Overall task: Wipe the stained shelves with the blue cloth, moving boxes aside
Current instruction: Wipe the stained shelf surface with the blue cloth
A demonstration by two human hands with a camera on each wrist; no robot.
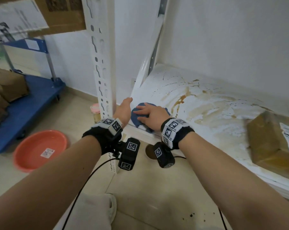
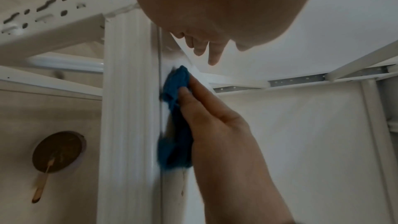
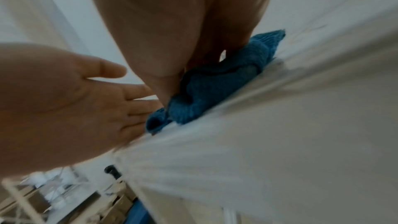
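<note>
The blue cloth point(image 1: 135, 117) lies bunched at the front left corner of the white shelf point(image 1: 215, 113), which is smeared with brown and yellowish stains. My right hand point(image 1: 146, 112) presses flat on the cloth with straight, spread fingers. The left wrist view shows the cloth point(image 2: 175, 125) under that hand point(image 2: 206, 108), and the right wrist view shows the cloth point(image 3: 215, 84) beneath my palm. My left hand point(image 1: 125, 106) rests at the shelf's left edge beside the cloth, fingers relaxed and holding nothing point(image 3: 120, 101). A brown cardboard box point(image 1: 271, 143) with a label sits on the shelf at the right.
A white slotted upright post point(image 1: 102, 72) stands just left of my left hand. On the floor are an orange basin point(image 1: 40, 151), a blue trolley point(image 1: 29, 103) with cardboard boxes, a pink-lidded jar point(image 1: 95, 111) and a round brown floor drain point(image 1: 149, 151). A carton point(image 1: 60, 15) hangs overhead.
</note>
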